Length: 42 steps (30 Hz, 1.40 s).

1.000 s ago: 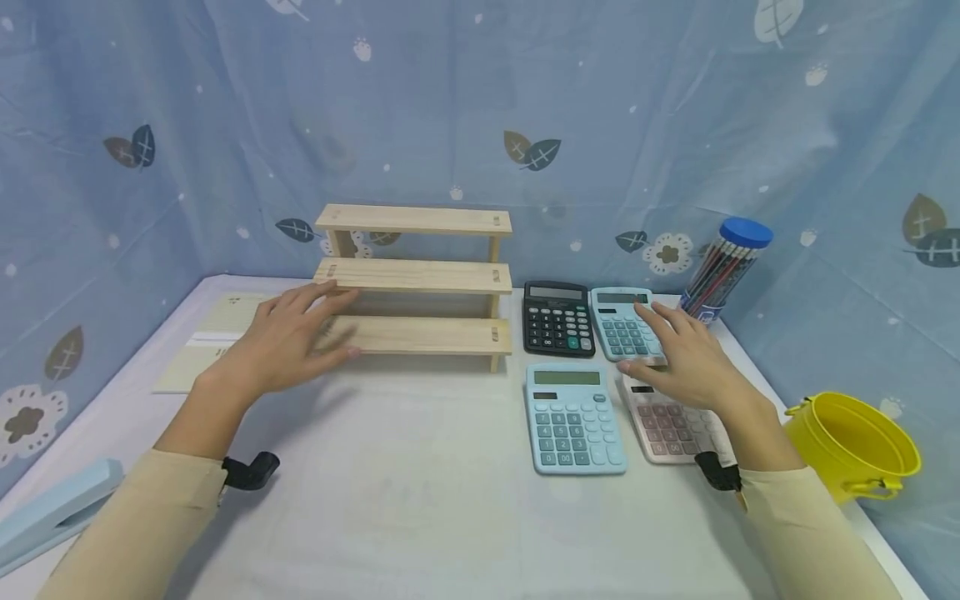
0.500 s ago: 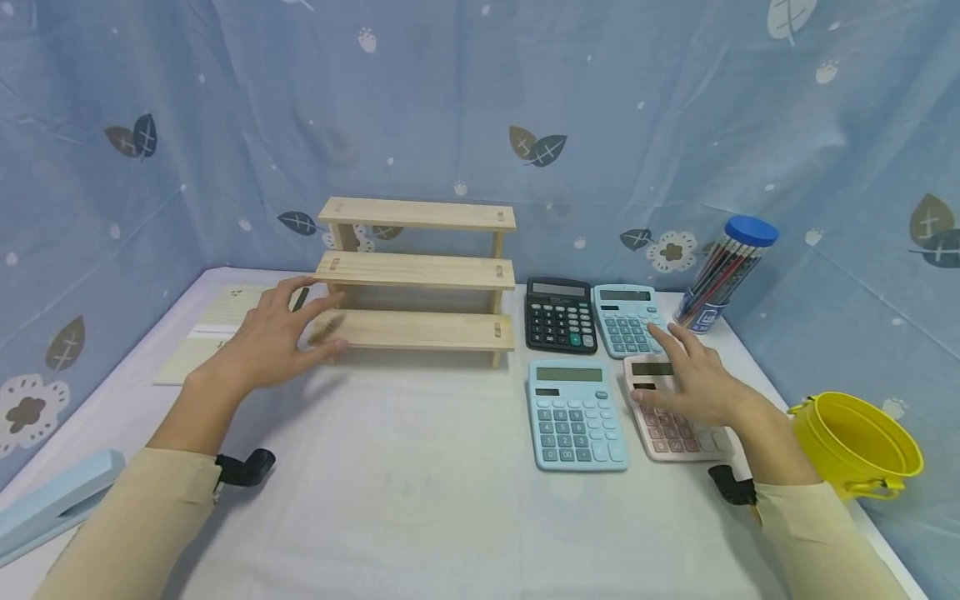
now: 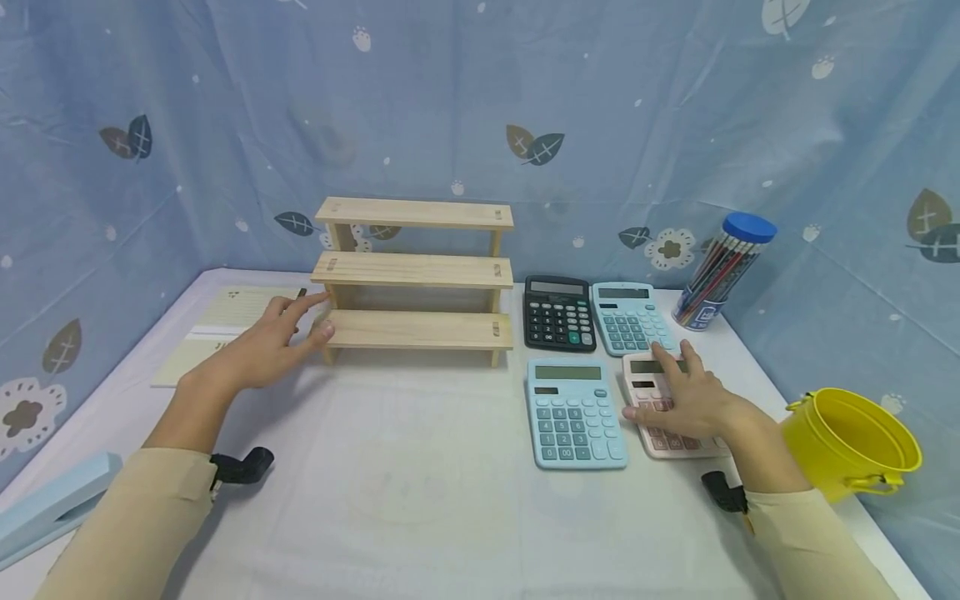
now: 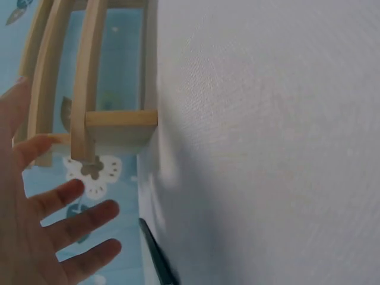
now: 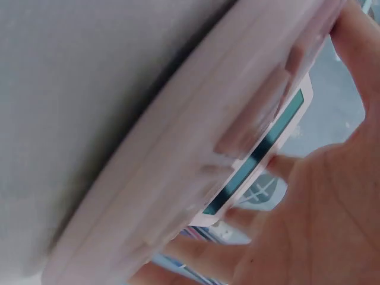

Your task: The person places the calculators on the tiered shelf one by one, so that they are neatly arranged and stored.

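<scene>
Since the earlier frame, the right grip [image 3: 693, 404] has shifted from the rear light-blue calculator [image 3: 622, 321] to the pink calculator [image 3: 647, 385], which lies flat on the counter [image 3: 420, 483]. Its fingers are spread; no grasp is evident. Left grip [image 3: 255, 350]: released, beside the three-tier wooden shelf [image 3: 420, 271]; contact unconfirmed. Judged progress: the two-row calculator layout appears largely done; squaring the slanted pink unit possibly remains.

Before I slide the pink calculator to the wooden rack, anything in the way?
Yes: the front blue calculator lies flat just left of the pink calculator, and the black calculator lies farther back, beside the wooden rack. Nothing visible stands between the right hand and the pink calculator.
</scene>
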### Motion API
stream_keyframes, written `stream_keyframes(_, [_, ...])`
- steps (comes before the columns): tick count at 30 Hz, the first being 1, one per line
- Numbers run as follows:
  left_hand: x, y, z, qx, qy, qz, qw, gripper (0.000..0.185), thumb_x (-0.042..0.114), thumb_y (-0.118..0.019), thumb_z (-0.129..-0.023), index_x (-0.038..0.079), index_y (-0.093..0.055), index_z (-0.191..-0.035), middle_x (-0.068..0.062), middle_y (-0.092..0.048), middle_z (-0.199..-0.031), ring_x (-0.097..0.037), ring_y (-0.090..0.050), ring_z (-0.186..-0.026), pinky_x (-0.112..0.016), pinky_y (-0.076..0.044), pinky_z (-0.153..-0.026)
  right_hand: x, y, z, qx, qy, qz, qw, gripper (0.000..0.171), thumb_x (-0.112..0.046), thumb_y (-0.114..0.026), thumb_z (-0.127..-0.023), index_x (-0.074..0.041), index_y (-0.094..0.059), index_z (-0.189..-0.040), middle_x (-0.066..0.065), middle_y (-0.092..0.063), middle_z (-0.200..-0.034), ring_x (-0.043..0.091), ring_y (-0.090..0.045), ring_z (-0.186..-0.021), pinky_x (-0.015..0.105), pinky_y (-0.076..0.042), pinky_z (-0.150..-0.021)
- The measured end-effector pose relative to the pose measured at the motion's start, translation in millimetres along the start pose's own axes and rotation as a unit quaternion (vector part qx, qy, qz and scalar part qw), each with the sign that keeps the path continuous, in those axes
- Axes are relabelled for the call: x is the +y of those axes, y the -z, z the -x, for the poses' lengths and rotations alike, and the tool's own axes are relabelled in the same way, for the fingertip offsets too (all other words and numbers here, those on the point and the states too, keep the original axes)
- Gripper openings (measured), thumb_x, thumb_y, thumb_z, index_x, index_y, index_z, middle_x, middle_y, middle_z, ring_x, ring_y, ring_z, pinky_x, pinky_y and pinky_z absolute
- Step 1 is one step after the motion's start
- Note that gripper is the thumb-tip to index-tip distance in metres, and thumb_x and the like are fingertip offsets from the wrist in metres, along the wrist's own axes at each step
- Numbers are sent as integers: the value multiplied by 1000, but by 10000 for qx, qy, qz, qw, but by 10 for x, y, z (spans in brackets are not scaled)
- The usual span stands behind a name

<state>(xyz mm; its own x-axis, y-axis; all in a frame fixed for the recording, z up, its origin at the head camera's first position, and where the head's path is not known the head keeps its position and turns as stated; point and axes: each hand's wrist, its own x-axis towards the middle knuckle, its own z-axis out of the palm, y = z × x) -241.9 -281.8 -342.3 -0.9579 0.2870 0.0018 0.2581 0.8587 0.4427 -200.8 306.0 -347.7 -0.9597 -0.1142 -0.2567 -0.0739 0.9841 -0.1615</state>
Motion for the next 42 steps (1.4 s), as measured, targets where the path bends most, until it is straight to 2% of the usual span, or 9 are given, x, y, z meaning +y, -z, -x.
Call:
stream_keyframes(5, [-28,-32,-84,-57,-1,233,9997,88,56,-40,-108,-2,-3,-162,-36,-35,-148,-54,-49,-127,-68,-41,-101,-18,18,59,-341,-236,-1,9991,136,-81,-64,-80,-4,11,-161,46,17,-156,75,-43,-115,77,-43,-89])
stream_keyframes(9, [-55,-71,-158,-94,73,417,9991,89,55,-38,-108,-7,0,-160,-38,-34,-149,-57,-50,-126,-67,-41,-101,-12,10,83,-353,-237,-103,9990,139,-78,-67,-80,-3,19,-159,46,16,-156,76,-42,-116,77,-42,-90])
stream_keyframes(14, [-103,-152,-228,-186,159,859,9960,85,56,-35,-108,1,3,-162,-38,-32,-151,-57,-45,-132,-67,-40,-102,34,-7,108,-201,-138,-129,9996,139,-71,-72,-80,-4,21,-159,44,9,-157,76,-36,-119,80,-38,-92])
stream_keyframes(18, [-95,-207,-242,-310,290,1121,9928,84,59,-35,-107,8,2,-163,-37,-31,-153,-53,-45,-135,-66,-40,-102,82,-19,113,-3,-58,-171,9998,141,-67,-76,-78,-6,22,-159,43,5,-158,71,-37,-118,77,-42,-89])
stream_keyframes(21, [-82,-204,-250,-394,326,1247,9909,83,59,-35,-107,9,1,-163,-37,-30,-153,-54,-43,-135,-68,-37,-103,110,-18,105,204,37,-167,9996,144,-66,-79,-76,-8,23,-160,42,0,-158,69,-38,-119,77,-42,-90])
stream_keyframes(27, [-87,-215,-314,-695,330,1615,9839,84,59,-36,-107,9,4,-162,-40,-17,-160,-57,-20,-147,-73,-22,-110,120,20,120,426,183,-306,9985,145,-61,-82,-75,-13,27,-159,40,-6,-159,65,-37,-121,79,-39,-91])
stream_keyframes(34, [-76,-174,-265,-605,483,1129,9906,87,59,-40,-106,4,1,-160,-42,-30,-153,-56,-36,-139,-68,-34,-106,35,93,72,908,341,-723,9927,144,-51,-84,-76,-10,27,-159,42,-11,-157,54,-41,-110,66,-46,-86])
stream_keyframes(38, [-95,-117,-223,-568,492,1034,9918,86,57,-42,-106,2,-2,-157,-41,-36,-147,-53,-44,-132,-66,-38,-101,-50,137,16,1078,514,-1070,9871,143,-47,-85,-76,-12,26,-159,41,-10,-159,55,-38,-116,71,-40,-95])
stream_keyframes(42, [-140,-111,-210,-597,524,1239,9891,84,58,-45,-105,5,-3,-155,-36,-39,-140,-48,-48,-124,-62,-40,-98,-126,194,-43,1269,617,-1217,9825,142,-45,-86,-77,-13,25,-160,37,-7,-163,55,-36,-120,73,-35,-99])
